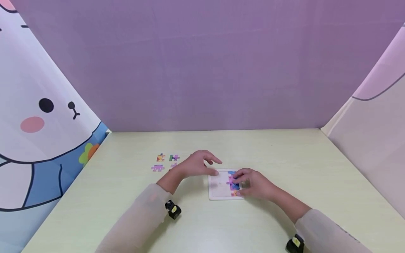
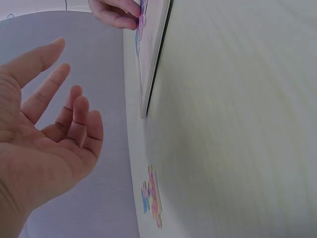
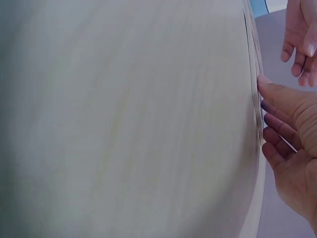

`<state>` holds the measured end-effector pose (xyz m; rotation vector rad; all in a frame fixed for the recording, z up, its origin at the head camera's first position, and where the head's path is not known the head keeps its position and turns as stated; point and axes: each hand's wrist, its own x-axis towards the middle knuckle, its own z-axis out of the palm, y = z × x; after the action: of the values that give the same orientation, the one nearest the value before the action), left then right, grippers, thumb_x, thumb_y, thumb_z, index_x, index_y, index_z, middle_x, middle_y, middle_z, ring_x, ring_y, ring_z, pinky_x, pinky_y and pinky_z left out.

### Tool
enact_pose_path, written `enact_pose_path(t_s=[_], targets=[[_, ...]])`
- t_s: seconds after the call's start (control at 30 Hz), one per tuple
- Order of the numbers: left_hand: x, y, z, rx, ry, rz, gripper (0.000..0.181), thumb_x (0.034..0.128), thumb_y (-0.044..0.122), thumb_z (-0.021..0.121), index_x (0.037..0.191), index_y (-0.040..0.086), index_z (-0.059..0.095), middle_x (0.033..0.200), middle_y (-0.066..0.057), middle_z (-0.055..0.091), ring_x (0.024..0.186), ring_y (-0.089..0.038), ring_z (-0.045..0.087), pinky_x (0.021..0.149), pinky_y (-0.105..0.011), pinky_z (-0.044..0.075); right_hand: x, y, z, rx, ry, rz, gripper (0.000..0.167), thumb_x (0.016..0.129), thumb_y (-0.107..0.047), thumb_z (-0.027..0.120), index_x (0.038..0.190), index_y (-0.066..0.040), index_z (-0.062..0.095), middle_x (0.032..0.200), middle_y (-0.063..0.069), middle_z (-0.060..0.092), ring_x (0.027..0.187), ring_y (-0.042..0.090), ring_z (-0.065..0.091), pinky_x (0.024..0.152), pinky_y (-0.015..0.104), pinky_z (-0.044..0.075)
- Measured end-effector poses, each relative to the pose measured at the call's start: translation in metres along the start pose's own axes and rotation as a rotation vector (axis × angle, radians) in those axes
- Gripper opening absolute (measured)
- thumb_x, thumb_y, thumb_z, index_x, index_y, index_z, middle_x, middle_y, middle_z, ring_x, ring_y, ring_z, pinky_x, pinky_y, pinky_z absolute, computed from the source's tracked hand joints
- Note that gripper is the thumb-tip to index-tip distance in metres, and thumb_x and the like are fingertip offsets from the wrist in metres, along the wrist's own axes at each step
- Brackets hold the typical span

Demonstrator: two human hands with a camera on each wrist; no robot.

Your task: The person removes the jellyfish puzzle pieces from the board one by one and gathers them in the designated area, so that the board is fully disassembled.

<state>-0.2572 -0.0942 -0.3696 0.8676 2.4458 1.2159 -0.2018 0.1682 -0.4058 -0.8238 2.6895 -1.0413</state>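
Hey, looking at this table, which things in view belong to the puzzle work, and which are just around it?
Part of the work:
- puzzle tray
- pieces in the tray
- loose pieces to its left, one partly hidden
- left hand and right hand

Just around it:
- purple backdrop
- cartoon-print cloth
- black device by the left sleeve

Viewed from head and both wrists, wide and close.
Head: facing forward and down over the table [image 1: 284,151] to the far wall [image 1: 221,70]. Left wrist: low, tipped sideways, facing far, close to the left hand [image 2: 44,148]. Right wrist: likewise, close to the right hand [image 3: 294,171]. Overlapping between wrist views on both hands; between head and left wrist, on the puzzle board [image 1: 218,186].
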Motion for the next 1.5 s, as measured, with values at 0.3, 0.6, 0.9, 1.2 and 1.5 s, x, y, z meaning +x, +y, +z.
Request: enact_pose_path(t_s=[0.3, 0.6, 0.9, 1.2, 1.5], targets=[[0.019, -0.001, 0.007, -0.021, -0.095, -0.048, 0.034, 0.0818, 0.018, 0.08, 0.114, 0.007, 0.073, 0.114, -0.002, 0.068, 0.098, -0.015, 0.06, 0.08, -0.028, 0.051, -0.001, -0.001, 0.0, -0.086, 0.007, -0.048, 0.027, 0.076, -0.01, 0.083, 0.102, -0.004, 0.077, 0.117, 0.004, 0.062, 0.114, 0.031, 0.054, 0.098, 0.051, 0.043], [0.033, -0.001, 0.015, 0.038, -0.135, -0.084, 0.027, 0.0804, 0.015, 0.081, 0.107, 0.012, 0.076, 0.102, 0.005, 0.071, 0.091, -0.008, 0.061, 0.078, -0.026, 0.051, -0.003, -0.003, -0.001, -0.113, 0.064, -0.081, 0.031, 0.075, -0.01, 0.085, 0.104, -0.003, 0.076, 0.112, 0.004, 0.065, 0.107, 0.027, 0.058, 0.091, 0.044, 0.049], [0.045, 0.002, 0.022, 0.067, -0.173, -0.115, 0.022, 0.0786, 0.008, 0.081, 0.1, 0.012, 0.078, 0.092, 0.007, 0.071, 0.086, -0.008, 0.062, 0.078, -0.025, 0.05, -0.009, -0.001, 0.002, -0.037, 0.068, 0.017, 0.038, 0.075, -0.015, 0.085, 0.108, -0.002, 0.074, 0.115, 0.005, 0.064, 0.112, 0.031, 0.057, 0.097, 0.051, 0.044], [0.05, 0.003, 0.03, 0.126, -0.157, -0.179, 0.018, 0.0763, 0.004, 0.082, 0.091, 0.013, 0.079, 0.081, 0.008, 0.069, 0.079, -0.009, 0.061, 0.076, -0.023, 0.049, -0.012, 0.001, 0.005, -0.014, 0.085, 0.008, 0.035, 0.077, -0.015, 0.083, 0.108, 0.0, 0.074, 0.116, 0.006, 0.064, 0.112, 0.031, 0.057, 0.097, 0.051, 0.044], [0.054, -0.001, 0.038, 0.2, -0.161, -0.176, 0.015, 0.0743, 0.007, 0.084, 0.085, 0.016, 0.08, 0.079, 0.011, 0.068, 0.078, -0.006, 0.057, 0.074, -0.022, 0.047, -0.013, 0.003, 0.007, 0.0, 0.105, 0.005, 0.033, 0.079, -0.013, 0.082, 0.108, 0.0, 0.074, 0.114, 0.005, 0.065, 0.11, 0.029, 0.058, 0.095, 0.049, 0.046]])
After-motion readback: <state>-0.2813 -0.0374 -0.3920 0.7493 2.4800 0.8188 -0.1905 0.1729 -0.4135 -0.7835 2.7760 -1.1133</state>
